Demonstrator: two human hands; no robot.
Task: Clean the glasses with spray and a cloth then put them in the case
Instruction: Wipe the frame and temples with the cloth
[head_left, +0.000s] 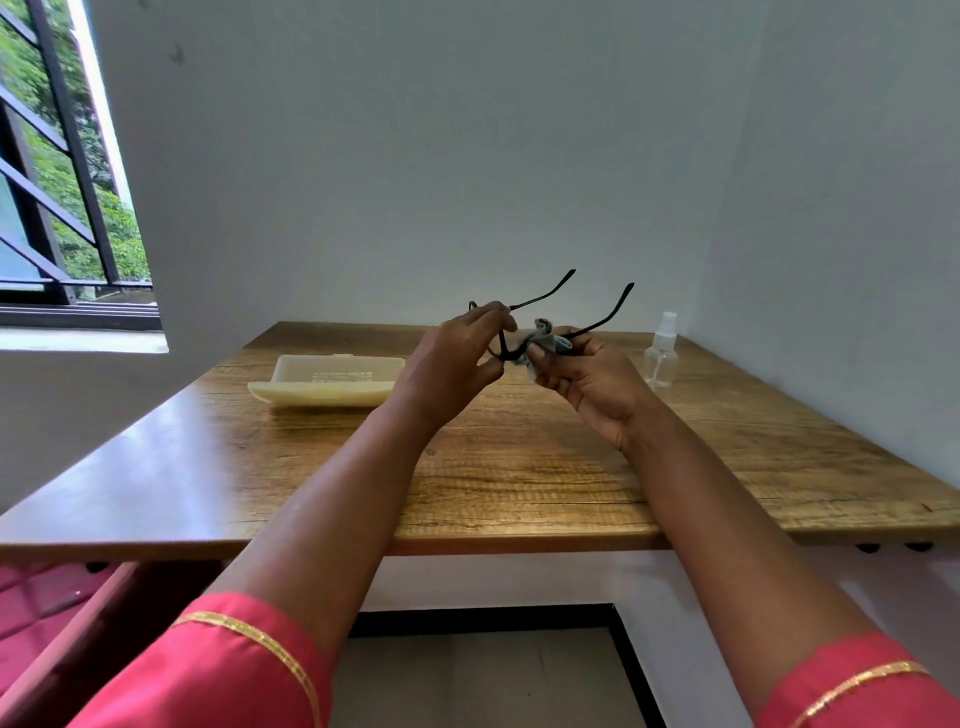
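Black-framed glasses (545, 298) are held up above the wooden table, their two temple arms pointing up and to the right. My left hand (452, 364) pinches the left side of the frame. My right hand (587, 379) presses a small grey-blue cloth (545, 340) around the right lens, which the cloth hides. A cream glasses case (327, 384) lies open on the table, left of my hands. A clear spray bottle (661, 351) with a white nozzle stands upright to the right, near the wall.
The wooden table (519, 467) fits into a corner, with white walls behind and to the right. A barred window (57, 171) is at the left. A red cushioned seat (47, 603) shows at the lower left.
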